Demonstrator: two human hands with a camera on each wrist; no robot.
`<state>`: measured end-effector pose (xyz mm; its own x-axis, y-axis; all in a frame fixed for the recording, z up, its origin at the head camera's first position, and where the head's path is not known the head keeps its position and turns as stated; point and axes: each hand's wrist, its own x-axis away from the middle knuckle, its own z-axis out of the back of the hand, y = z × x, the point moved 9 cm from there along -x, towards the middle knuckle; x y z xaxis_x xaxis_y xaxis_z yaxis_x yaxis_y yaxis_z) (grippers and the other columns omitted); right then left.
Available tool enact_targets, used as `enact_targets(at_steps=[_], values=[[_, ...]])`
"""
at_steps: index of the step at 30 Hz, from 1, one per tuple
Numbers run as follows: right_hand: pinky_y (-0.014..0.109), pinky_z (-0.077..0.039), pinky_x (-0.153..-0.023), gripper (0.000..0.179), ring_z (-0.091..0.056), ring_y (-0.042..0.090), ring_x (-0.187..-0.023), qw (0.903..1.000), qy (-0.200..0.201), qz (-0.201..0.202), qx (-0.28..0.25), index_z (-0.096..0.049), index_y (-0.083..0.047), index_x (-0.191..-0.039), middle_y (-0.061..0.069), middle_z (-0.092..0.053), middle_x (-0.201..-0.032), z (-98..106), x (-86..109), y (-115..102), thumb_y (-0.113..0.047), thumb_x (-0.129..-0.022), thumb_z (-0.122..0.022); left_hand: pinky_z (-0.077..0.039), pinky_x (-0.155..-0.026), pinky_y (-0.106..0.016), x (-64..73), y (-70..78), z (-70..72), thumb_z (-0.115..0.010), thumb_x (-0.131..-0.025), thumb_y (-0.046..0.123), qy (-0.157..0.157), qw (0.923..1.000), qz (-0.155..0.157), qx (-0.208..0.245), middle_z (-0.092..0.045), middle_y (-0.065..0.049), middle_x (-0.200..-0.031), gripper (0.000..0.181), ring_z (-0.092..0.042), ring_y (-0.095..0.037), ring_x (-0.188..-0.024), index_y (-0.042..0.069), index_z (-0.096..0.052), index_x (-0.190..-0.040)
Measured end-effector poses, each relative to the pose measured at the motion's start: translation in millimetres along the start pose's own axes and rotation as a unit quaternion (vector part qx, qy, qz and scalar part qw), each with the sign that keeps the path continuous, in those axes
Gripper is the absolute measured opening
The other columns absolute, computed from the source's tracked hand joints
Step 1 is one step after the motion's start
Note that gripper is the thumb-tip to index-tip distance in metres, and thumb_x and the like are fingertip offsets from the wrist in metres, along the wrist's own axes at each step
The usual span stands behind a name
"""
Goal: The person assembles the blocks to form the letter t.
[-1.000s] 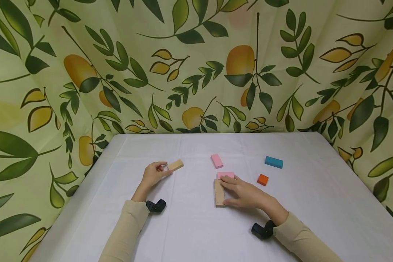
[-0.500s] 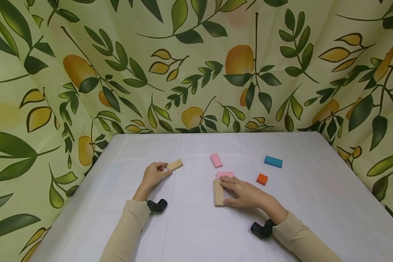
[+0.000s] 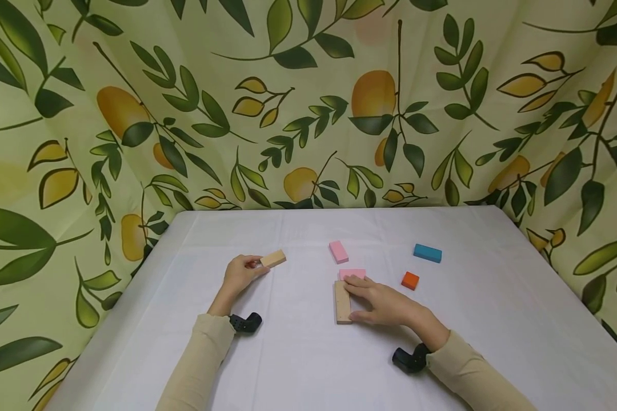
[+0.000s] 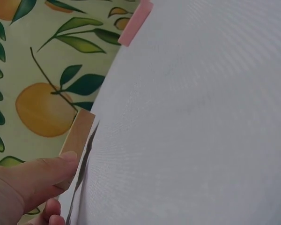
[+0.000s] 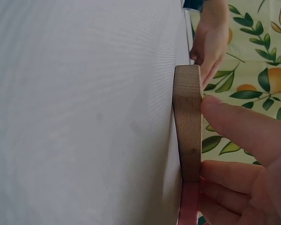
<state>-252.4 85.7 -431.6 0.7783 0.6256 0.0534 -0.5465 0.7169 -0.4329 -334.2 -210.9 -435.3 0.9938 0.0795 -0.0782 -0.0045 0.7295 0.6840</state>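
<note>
My left hand (image 3: 240, 273) pinches one end of a small plain wooden block (image 3: 273, 258) at the left of the table. In the left wrist view the thumb lies along this wooden block (image 4: 79, 131). My right hand (image 3: 385, 301) rests its fingertips on a longer plain wooden block (image 3: 342, 305), thumb near its close end. Another fingertip overlaps the pink block (image 3: 352, 273) set crosswise against its far end. In the right wrist view, thumb and fingers touch one face of the long wooden block (image 5: 189, 126), fingers extended; the pink block (image 5: 190, 201) adjoins it.
A second pink block (image 3: 339, 252) lies farther back. On the right are a blue block (image 3: 428, 253) and a small orange block (image 3: 410, 280). White cloth covers the table (image 3: 298, 354), and a leaf-and-fruit patterned curtain (image 3: 319, 137) hangs behind it.
The whole head view has shifted slightly left. Both hands and all the blocks keep nearly the same places.
</note>
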Motion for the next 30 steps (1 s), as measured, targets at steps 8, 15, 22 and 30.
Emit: enact_targets(at_steps=[8,15,22,30], values=[[0.052,-0.034,-0.114,0.07,-0.04,0.034,-0.142,1.0,0.002,0.008,0.004,-0.045,-0.005,-0.143,0.014,-0.041,-0.153,0,-0.3,-1,-0.034,-0.085,-0.071,-0.039,-0.068,-0.021,0.9,1.0,3.2,-0.077,-0.079,0.017,0.008,0.9996,-0.008,0.025,-0.064,-0.016,-0.09,0.039,-0.054,-0.019,-0.08,0.0,-0.07,-0.113],[0.052,-0.034,-0.114,0.07,-0.04,0.034,-0.142,1.0,0.001,0.007,0.001,-0.045,-0.004,-0.143,0.014,-0.041,-0.153,0,-0.3,-2,-0.033,-0.085,-0.071,-0.039,-0.068,-0.021,1.9,3.0,4.4,-0.078,-0.078,0.015,0.011,0.9994,-0.013,0.029,-0.062,-0.016,-0.089,0.038,-0.053,-0.018,-0.079,0.0,-0.07,-0.113],[0.054,-0.036,-0.113,0.07,-0.038,0.04,-0.142,1.0,0.001,-0.007,-0.003,-0.045,-0.005,-0.143,0.014,-0.04,-0.154,0,0.4,-1,-0.034,-0.085,-0.071,-0.039,-0.067,-0.021,4.1,10.8,3.3,-0.078,-0.078,0.014,0.01,0.9989,-0.023,0.04,-0.062,-0.016,-0.087,0.038,-0.053,-0.016,-0.077,-0.001,-0.07,-0.112],[0.054,-0.037,-0.112,0.068,-0.039,0.043,-0.14,1.0,0.006,-0.001,0.0,-0.046,-0.004,-0.142,0.015,-0.041,-0.153,1,2.1,-3,-0.033,-0.086,-0.071,-0.038,-0.066,-0.02,5.7,16.5,0.0,-0.078,-0.078,0.013,0.009,0.998,-0.038,0.05,-0.063,-0.016,-0.088,0.037,-0.049,-0.013,-0.076,-0.001,-0.07,-0.112]])
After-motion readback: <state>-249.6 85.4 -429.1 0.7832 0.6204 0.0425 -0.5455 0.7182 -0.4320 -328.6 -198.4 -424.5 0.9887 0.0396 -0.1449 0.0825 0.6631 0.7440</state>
